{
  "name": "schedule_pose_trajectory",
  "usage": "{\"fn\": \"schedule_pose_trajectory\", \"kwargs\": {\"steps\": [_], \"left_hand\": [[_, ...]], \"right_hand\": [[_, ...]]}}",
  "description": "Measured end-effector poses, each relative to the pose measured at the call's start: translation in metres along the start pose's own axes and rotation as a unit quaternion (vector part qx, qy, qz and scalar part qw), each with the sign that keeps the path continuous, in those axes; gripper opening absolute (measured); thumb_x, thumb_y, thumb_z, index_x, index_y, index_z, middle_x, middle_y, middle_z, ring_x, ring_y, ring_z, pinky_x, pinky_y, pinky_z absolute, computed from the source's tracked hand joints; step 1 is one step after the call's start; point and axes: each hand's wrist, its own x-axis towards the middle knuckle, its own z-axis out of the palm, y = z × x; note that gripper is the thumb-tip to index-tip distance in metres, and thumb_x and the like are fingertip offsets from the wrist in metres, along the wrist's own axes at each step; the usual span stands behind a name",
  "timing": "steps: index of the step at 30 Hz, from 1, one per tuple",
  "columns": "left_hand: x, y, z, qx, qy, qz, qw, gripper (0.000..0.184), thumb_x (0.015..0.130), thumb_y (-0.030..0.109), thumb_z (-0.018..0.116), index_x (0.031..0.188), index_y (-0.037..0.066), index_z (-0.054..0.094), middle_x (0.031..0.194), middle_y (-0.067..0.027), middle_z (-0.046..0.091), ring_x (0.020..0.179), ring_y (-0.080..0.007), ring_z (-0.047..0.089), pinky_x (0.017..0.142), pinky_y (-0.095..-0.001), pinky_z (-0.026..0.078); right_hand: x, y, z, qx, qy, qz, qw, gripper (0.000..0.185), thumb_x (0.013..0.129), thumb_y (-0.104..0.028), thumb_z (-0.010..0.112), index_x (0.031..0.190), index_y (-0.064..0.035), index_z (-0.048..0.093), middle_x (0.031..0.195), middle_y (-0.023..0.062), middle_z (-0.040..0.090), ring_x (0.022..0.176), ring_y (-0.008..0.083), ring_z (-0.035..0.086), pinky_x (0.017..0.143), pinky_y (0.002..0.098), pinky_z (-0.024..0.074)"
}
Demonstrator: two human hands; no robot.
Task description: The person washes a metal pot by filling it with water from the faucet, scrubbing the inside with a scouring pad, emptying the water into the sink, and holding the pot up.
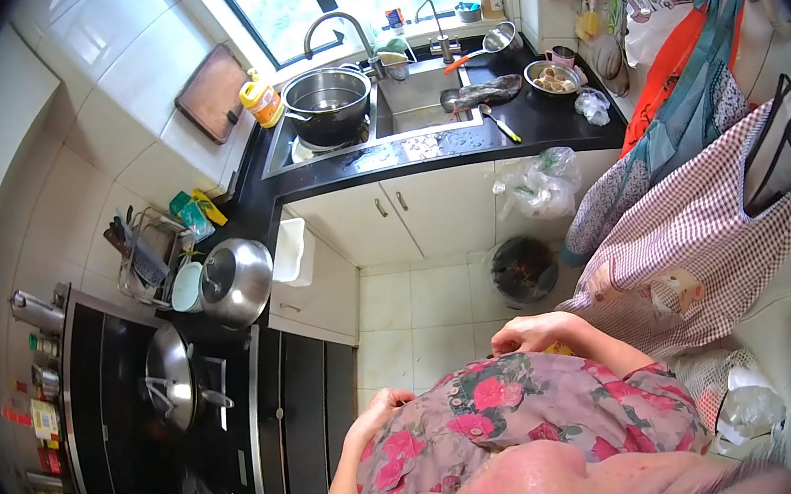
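Note:
My left hand (386, 405) is at the front edge of the floral blouse (491, 402), its fingers curled in and partly hidden by the cloth. On the other side, my right hand (530, 333) is held in front of the blouse with bent, closed fingers. Whatever either hand may grip is hidden. A small yellow patch (558, 348) shows just below my right wrist; what it is cannot be made out. Beyond the hands, a dark bin (524, 271) stands on the tiled floor.
Ahead, a large pot (327, 103) stands at the sink (419, 108). A bowl of food (552, 79) and a ladle (487, 44) lie on the right counter. At left are a domed pan (237, 283) and a lidded wok (171, 377). Checkered aprons (676, 225) hang right.

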Motion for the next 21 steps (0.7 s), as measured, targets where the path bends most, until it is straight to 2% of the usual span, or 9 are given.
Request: {"fn": "schedule_pose_trajectory", "kwargs": {"steps": [4, 6, 7, 11, 13, 14, 15, 17, 21], "left_hand": [[0.022, 0.024, -0.020, 0.069, -0.002, -0.007, 0.998, 0.022, 0.082, 0.002, 0.060, 0.102, -0.003, 0.066, 0.085, -0.0056, 0.070, 0.077, -0.0081, 0.059, 0.070, -0.0259, 0.049], [0.035, 0.028, -0.031, -0.032, -0.036, -0.010, 0.999, 0.023, 0.082, 0.002, 0.061, 0.104, -0.003, 0.066, 0.088, -0.0061, 0.070, 0.080, -0.0092, 0.059, 0.073, -0.0263, 0.049], [0.042, 0.031, -0.040, -0.030, -0.043, -0.008, 0.999, 0.023, 0.082, 0.002, 0.061, 0.104, -0.003, 0.066, 0.088, -0.0061, 0.070, 0.080, -0.0092, 0.059, 0.073, -0.0263, 0.049], [0.077, 0.045, -0.080, 0.032, -0.081, 0.001, 0.996, 0.024, 0.082, 0.006, 0.064, 0.104, -0.003, 0.066, 0.090, -0.0089, 0.070, 0.081, -0.0117, 0.060, 0.075, -0.0281, 0.050], [0.087, 0.064, -0.107, 0.134, -0.066, 0.032, 0.988, 0.024, 0.081, 0.010, 0.066, 0.102, -0.002, 0.067, 0.087, -0.0097, 0.070, 0.079, -0.0122, 0.061, 0.074, -0.0286, 0.050], [0.093, 0.068, -0.122, 0.138, -0.065, 0.043, 0.987, 0.024, 0.081, 0.010, 0.066, 0.102, -0.002, 0.067, 0.087, -0.0097, 0.070, 0.079, -0.0122, 0.061, 0.074, -0.0286, 0.050], [0.097, 0.069, -0.136, 0.147, -0.061, 0.038, 0.987, 0.024, 0.080, 0.012, 0.068, 0.100, -0.001, 0.067, 0.084, -0.0095, 0.069, 0.077, -0.0126, 0.061, 0.073, -0.0290, 0.050], [0.107, 0.067, -0.165, 0.155, -0.060, 0.034, 0.986, 0.025, 0.079, 0.014, 0.069, 0.099, -0.001, 0.067, 0.082, -0.0093, 0.069, 0.076, -0.0129, 0.061, 0.072, -0.0294, 0.050], [0.120, 0.061, -0.211, 0.109, -0.121, 0.050, 0.985, 0.025, 0.076, 0.016, 0.072, 0.094, -0.001, 0.068, 0.077, -0.0078, 0.068, 0.071, -0.0117, 0.059, 0.070, -0.0289, 0.050]], "right_hand": [[-0.008, 0.013, -0.024, -0.008, -0.018, 0.043, 0.999, 0.043, 0.077, -0.034, 0.068, 0.103, -0.0001, 0.060, 0.086, 0.0118, 0.064, 0.079, 0.0219, 0.059, 0.070, 0.0358, 0.0476], [-0.009, 0.003, -0.040, -0.011, -0.038, 0.063, 0.997, 0.048, 0.073, -0.034, 0.068, 0.107, -0.0011, 0.061, 0.093, 0.0157, 0.066, 0.087, 0.0272, 0.062, 0.075, 0.0377, 0.0486], [-0.006, 0.005, -0.044, -0.008, -0.033, 0.068, 0.997, 0.048, 0.073, -0.034, 0.068, 0.107, -0.0011, 0.061, 0.093, 0.0157, 0.066, 0.087, 0.0272, 0.062, 0.075, 0.0377, 0.0486], [0.008, 0.008, -0.053, -0.053, -0.007, 0.119, 0.991, 0.048, 0.073, -0.032, 0.068, 0.108, -0.0011, 0.061, 0.097, 0.0170, 0.066, 0.090, 0.0299, 0.063, 0.076, 0.0377, 0.0490], [0.023, 0.001, -0.070, -0.072, -0.001, 0.138, 0.988, 0.046, 0.073, -0.030, 0.067, 0.108, -0.0010, 0.062, 0.099, 0.0176, 0.067, 0.093, 0.0310, 0.063, 0.077, 0.0390, 0.0493], [0.030, -0.005, -0.074, -0.048, 0.008, 0.157, 0.986, 0.043, 0.074, -0.028, 0.066, 0.107, -0.0002, 0.063, 0.099, 0.0186, 0.067, 0.093, 0.0323, 0.064, 0.077, 0.0405, 0.0495], [0.041, -0.008, -0.078, -0.078, 0.027, 0.132, 0.988, 0.041, 0.076, -0.026, 0.065, 0.107, 0.0004, 0.063, 0.099, 0.0207, 0.067, 0.093, 0.0344, 0.064, 0.076, 0.0408, 0.0496], [0.064, -0.015, -0.092, -0.082, -0.006, 0.131, 0.988, 0.041, 0.077, -0.025, 0.065, 0.105, 0.0051, 0.060, 0.098, 0.0259, 0.064, 0.091, 0.0396, 0.062, 0.076, 0.0409, 0.0485], [0.104, -0.007, -0.103, -0.094, 0.023, 0.121, 0.988, 0.035, 0.077, -0.023, 0.061, 0.101, 0.0026, 0.063, 0.097, 0.0250, 0.064, 0.093, 0.0390, 0.062, 0.075, 0.0419, 0.0484]]}}
